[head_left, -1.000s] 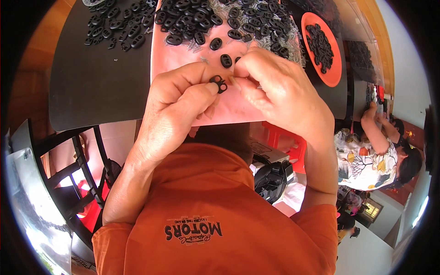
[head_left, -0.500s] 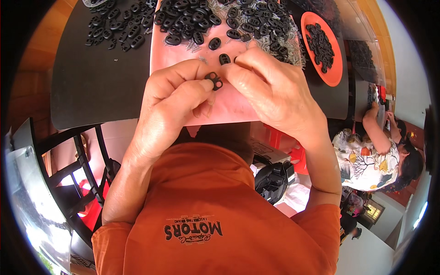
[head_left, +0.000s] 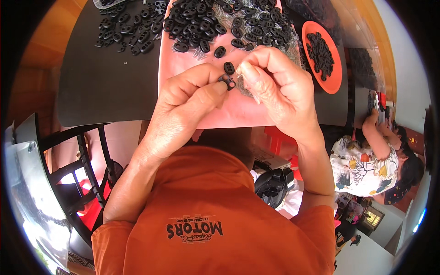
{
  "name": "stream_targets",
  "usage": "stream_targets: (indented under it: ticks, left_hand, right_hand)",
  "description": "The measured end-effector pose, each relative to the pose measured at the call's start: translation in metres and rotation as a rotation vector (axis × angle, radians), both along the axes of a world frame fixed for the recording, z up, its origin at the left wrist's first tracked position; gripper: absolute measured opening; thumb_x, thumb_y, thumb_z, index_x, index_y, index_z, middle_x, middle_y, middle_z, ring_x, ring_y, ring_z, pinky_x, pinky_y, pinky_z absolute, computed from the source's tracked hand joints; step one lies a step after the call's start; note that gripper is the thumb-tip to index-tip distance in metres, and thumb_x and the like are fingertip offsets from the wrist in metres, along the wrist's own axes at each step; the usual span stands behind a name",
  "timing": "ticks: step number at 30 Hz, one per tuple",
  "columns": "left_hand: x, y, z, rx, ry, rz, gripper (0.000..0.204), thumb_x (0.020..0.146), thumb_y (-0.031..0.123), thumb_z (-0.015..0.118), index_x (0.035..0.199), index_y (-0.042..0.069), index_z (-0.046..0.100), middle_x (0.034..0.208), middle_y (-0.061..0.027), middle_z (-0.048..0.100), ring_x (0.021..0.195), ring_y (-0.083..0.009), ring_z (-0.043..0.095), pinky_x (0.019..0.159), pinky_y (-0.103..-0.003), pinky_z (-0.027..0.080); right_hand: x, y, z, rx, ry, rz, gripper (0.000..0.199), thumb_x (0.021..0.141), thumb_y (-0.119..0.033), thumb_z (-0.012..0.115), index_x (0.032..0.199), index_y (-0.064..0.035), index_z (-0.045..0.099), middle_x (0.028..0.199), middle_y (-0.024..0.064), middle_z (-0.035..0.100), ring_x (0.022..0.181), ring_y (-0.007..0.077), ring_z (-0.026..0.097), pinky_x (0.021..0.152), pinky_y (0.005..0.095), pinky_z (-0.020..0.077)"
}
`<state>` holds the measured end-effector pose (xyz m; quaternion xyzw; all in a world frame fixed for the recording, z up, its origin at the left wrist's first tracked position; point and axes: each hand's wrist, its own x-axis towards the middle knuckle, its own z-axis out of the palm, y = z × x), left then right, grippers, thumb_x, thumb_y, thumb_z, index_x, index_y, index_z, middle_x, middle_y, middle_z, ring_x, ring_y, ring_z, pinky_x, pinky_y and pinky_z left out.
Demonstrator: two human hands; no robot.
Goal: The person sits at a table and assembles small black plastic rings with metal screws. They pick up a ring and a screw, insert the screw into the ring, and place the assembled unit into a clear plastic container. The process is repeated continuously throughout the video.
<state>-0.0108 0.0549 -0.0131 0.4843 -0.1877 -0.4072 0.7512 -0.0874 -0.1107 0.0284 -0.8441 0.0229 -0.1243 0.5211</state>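
black piece [head_left: 228, 81] half hidden by fingertips [head_left: 220, 88].

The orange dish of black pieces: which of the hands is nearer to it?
Right. The right hand is just left of the orange dish; the left hand lies farther left, beyond it.

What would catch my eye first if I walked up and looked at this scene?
Two hands meet at the centre: the left hand pinches a small black plastic piece, and the right hand closes in on it from the other side. Behind them, a heap of black pieces covers the far end of a pink sheet, with an orange dish of more pieces at the right.
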Motion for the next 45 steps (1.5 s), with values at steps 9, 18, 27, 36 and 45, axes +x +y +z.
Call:
stream_targets:
  ticks: [9,18,27,36,45]
  left_hand:
    - [0.000,0.002,-0.008,-0.024,-0.161,-0.036,0.014,0.097,0.013,0.054,0.095,0.002,0.062,0.073,0.0086,0.046,0.063,-0.0001,0.035,0.057,-0.018,0.028]
    - [0.002,0.007,-0.013,-0.017,-0.176,-0.027,0.014,0.097,0.013,0.055,0.096,0.001,0.063,0.075,0.0074,0.050,0.066,-0.0010,0.040,0.060,-0.017,0.032]
    - [0.000,0.005,-0.009,-0.016,-0.165,-0.016,0.017,0.096,0.008,0.053,0.081,0.001,0.054,0.071,0.0040,0.040,0.065,-0.0046,0.036,0.056,-0.023,0.031]
    - [-0.002,0.004,-0.010,-0.043,-0.144,-0.010,0.014,0.096,0.007,0.053,0.083,0.000,0.055,0.070,0.0022,0.045,0.064,-0.0050,0.039,0.055,-0.024,0.033]
    - [-0.002,0.004,-0.009,-0.031,-0.153,-0.035,0.011,0.094,0.005,0.052,0.086,-0.001,0.056,0.067,0.0019,0.047,0.060,-0.0055,0.041,0.053,-0.024,0.035]
  right_hand:
    - [0.004,0.006,0.000,-0.055,0.024,0.015,0.009,0.090,-0.006,0.064,0.089,0.0010,0.059,0.071,0.0076,0.056,0.063,0.0152,0.052,0.058,0.0281,0.0426]
    - [0.004,0.007,-0.004,-0.075,0.023,0.001,0.008,0.089,-0.006,0.065,0.089,-0.0001,0.059,0.072,0.0077,0.056,0.063,0.0161,0.053,0.058,0.0284,0.0428]
    - [0.004,0.010,-0.003,-0.093,0.011,-0.013,0.009,0.087,-0.004,0.066,0.089,-0.0007,0.058,0.072,0.0083,0.056,0.062,0.0171,0.053,0.058,0.0290,0.0428]
    - [0.004,0.013,-0.006,-0.147,-0.013,-0.008,0.009,0.087,-0.003,0.066,0.088,-0.0012,0.057,0.071,0.0081,0.056,0.061,0.0182,0.051,0.057,0.0293,0.0422]
    - [-0.001,0.015,-0.013,-0.235,-0.056,0.015,0.013,0.088,0.000,0.064,0.084,-0.0003,0.052,0.066,0.0089,0.050,0.056,0.0160,0.046,0.053,0.0285,0.0396]
